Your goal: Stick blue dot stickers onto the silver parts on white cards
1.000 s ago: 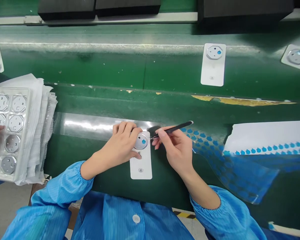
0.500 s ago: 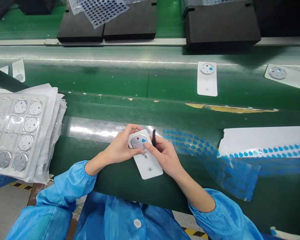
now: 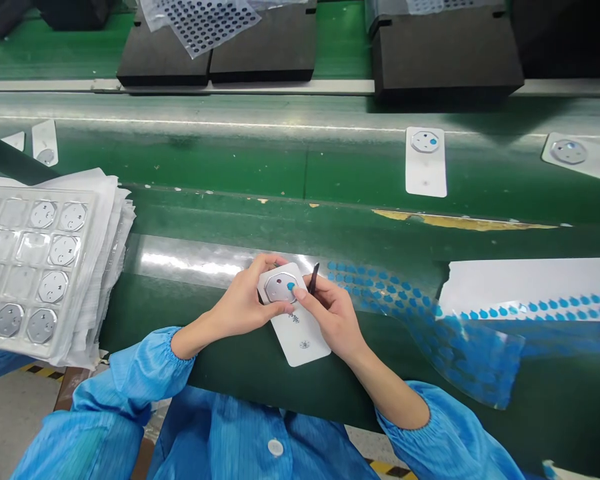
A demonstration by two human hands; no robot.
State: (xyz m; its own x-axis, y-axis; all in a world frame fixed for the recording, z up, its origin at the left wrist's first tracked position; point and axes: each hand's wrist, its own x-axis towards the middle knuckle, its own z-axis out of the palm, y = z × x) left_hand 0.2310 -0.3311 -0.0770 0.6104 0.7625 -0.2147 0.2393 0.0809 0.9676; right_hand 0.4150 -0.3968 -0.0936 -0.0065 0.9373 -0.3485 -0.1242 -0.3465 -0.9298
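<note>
A white rounded panel (image 3: pixel 300 340) is tilted in my left hand (image 3: pixel 245 299), whose fingers and thumb clasp its upper left edge. Set into its upper part is a silver octagonal plate (image 3: pixel 276 288) with small holes, one of them reddish. A round blue sticker (image 3: pixel 291 287) lies on the right of that plate. The thumb of my right hand (image 3: pixel 330 313) touches the sticker's edge. Between the curled fingers of that hand a slim black tool (image 3: pixel 315 279), possibly tweezers, points upward; its lower part is hidden.
Blue stickers on clear film (image 3: pixel 473 360) trail to the right beside a white sheet (image 3: pixel 530 283). At left, a clear tray (image 3: pixel 87 200) of silver plates rests on stacked sheets. Beyond, white panels (image 3: pixel 425 179) lie on a green belt (image 3: pixel 230 157). Black foam blocks (image 3: pixel 445 60) stand behind.
My right thumb has moved slightly off the blue sticker, which now shows rounder. The black tool has tipped to the right. The panels on the belt have shifted slightly right.
</note>
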